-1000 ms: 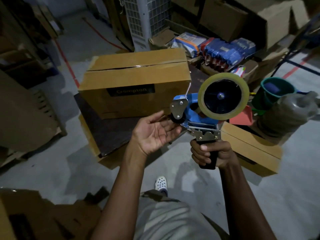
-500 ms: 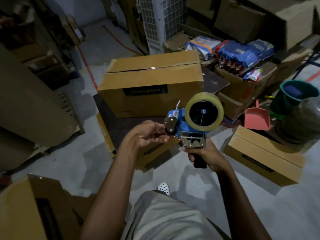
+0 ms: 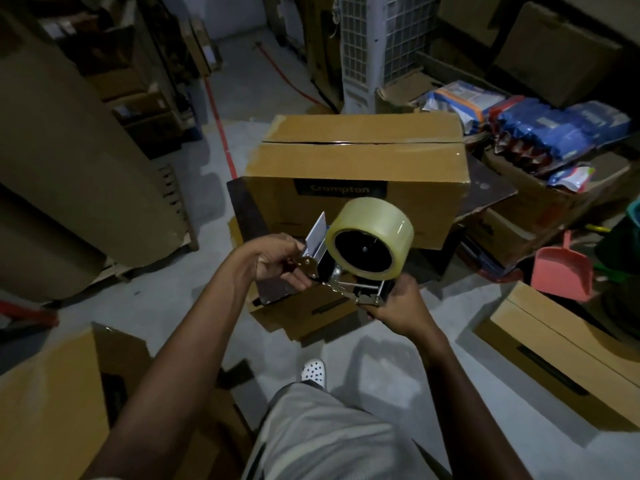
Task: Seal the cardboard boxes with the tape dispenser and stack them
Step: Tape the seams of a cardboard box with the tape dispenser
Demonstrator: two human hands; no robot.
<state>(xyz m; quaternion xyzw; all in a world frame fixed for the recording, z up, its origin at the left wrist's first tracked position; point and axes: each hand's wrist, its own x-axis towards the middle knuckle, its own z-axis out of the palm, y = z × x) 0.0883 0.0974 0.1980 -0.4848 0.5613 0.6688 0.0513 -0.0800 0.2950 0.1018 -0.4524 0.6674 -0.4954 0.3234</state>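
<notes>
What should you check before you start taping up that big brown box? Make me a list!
1. Dispenser held firmly: ok. The right hand wraps the handle of the tape dispenser.
2. Tape on the roll: ok. The clear tape roll looks thick.
3. Tape end pulled out and ready: cannot tell. The left hand is at the front roller, but no loose end shows.
4. Box flaps closed: ok. The flaps of the big cardboard box meet at a thin seam.
5. Seam already taped: cannot tell; a shiny strip shows near it.
6. Dispenser touching the box: not ok. It is held in the air, in front of the box.
</notes>
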